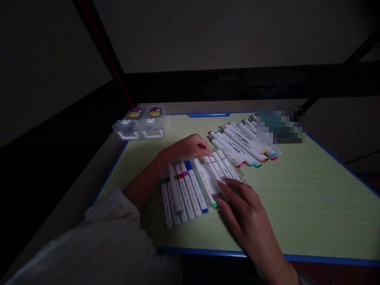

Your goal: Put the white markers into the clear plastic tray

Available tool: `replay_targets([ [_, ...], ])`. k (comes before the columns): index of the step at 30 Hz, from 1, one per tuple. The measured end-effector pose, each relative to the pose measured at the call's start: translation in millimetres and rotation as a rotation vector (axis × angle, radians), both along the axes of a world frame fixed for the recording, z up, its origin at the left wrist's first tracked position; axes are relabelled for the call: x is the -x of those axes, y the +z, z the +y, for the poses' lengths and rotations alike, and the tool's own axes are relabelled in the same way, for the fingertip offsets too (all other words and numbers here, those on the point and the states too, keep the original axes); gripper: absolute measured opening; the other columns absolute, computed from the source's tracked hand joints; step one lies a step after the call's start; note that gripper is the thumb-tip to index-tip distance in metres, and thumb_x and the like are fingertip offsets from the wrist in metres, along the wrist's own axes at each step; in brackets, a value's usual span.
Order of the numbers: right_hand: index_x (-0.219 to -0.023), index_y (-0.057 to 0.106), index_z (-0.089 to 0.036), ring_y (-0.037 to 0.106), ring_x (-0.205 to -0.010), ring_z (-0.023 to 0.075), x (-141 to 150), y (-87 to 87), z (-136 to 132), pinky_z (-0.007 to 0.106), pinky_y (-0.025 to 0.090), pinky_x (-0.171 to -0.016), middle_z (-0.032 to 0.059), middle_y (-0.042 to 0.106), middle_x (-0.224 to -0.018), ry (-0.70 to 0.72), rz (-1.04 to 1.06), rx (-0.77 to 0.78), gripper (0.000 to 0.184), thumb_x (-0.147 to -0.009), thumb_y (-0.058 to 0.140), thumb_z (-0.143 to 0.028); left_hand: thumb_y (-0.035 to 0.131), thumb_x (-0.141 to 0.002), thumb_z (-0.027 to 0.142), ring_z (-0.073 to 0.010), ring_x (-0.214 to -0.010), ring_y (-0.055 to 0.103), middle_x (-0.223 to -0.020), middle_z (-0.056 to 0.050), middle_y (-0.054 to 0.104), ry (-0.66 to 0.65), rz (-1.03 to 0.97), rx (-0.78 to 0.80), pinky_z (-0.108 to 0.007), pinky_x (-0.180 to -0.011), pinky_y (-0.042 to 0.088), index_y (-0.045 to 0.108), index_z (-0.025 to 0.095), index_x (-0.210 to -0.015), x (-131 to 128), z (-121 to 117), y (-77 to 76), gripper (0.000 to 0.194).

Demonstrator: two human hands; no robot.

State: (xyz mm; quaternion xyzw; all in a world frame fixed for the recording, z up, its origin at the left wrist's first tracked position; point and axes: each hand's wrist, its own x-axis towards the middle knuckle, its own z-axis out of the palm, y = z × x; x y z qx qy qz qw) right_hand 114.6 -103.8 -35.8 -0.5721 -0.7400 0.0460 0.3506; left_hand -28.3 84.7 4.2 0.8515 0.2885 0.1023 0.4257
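Note:
My left hand (196, 145) is curled closed at the far ends of a row of white markers (219, 170), its fingertips by their caps. What those fingers hold, if anything, is hidden. At the near end of that row, my right hand (245, 204) has its fingers apart. Its fingertips touch or nearly touch the markers, close to a green-tipped marker (209, 190). Left of this row lies another row of white markers (184, 194) with green, black, red, purple and blue bands. One pale marker (176, 194) rests on top of them.
Two clear plastic cases (151, 128) with white handles stand at the table's back left. More white markers (237, 140) with coloured ends lie in a loose pile farther back. A pixelated patch covers something at the back right. The light green table (320, 202) has blue edges.

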Motion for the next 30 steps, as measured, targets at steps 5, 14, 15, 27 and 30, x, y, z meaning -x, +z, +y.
replay_targets([
  [5, -0.109, 0.056, -0.012, 0.050, -0.096, 0.0231, 0, 1.6, 0, 0.043, 0.044, -0.080, 0.0126, 0.054, -0.106, 0.002, -0.009, -0.006, 0.029, -0.085, 0.045, -0.025, 0.056, -0.073, 0.028, -0.0065, -0.047, 0.043, -0.050, 0.003, 0.051, 0.053, -0.010, -0.068, -0.020, -0.047, 0.029, 0.059, 0.010, -0.065, -5, -8, 0.0, 0.020],
  [14, -0.110, 0.056, -0.016, 0.051, -0.096, 0.0234, 1, 1.6, 0, 0.043, 0.044, -0.079, 0.0113, 0.056, -0.105, -0.006, 0.018, -0.001, 0.030, -0.085, 0.045, -0.024, 0.057, -0.074, 0.022, -0.0073, -0.048, 0.038, -0.047, 0.004, 0.045, 0.104, 0.118, -0.386, -0.024, -0.053, 0.028, 0.049, 0.014, -0.054, -13, -17, 3.1, 0.023],
  [15, -0.110, 0.057, -0.016, 0.051, -0.096, 0.0234, 1, 1.6, 0, 0.043, 0.044, -0.079, 0.0113, 0.056, -0.105, -0.005, 0.021, -0.002, 0.029, -0.084, 0.045, -0.024, 0.057, -0.075, 0.022, -0.0080, -0.049, 0.039, -0.048, 0.004, 0.046, 0.093, 0.121, -0.423, -0.024, -0.054, 0.028, 0.050, 0.014, -0.056, -12, -17, 0.8, 0.022],
  [27, -0.110, 0.056, -0.013, 0.050, -0.096, 0.0238, 1, 0.5, 1, 0.043, 0.044, -0.079, 0.0125, 0.054, -0.105, -0.006, -0.034, -0.005, 0.029, -0.085, 0.045, -0.024, 0.054, -0.073, 0.015, -0.0076, -0.053, 0.044, -0.055, 0.002, 0.052, 0.030, 0.180, -0.426, -0.023, -0.054, 0.030, 0.057, 0.012, -0.063, -8, -23, 17.8, 0.011],
  [30, -0.110, 0.055, -0.014, 0.049, -0.096, 0.0238, 1, -0.3, 0, 0.043, 0.043, -0.079, 0.0123, 0.054, -0.106, -0.005, -0.031, -0.011, 0.029, -0.085, 0.045, -0.025, 0.055, -0.070, 0.013, -0.0078, -0.054, 0.047, -0.056, 0.002, 0.055, 0.047, 0.170, -0.369, -0.022, -0.056, 0.033, 0.060, 0.011, -0.066, -7, -23, 20.6, 0.007],
])
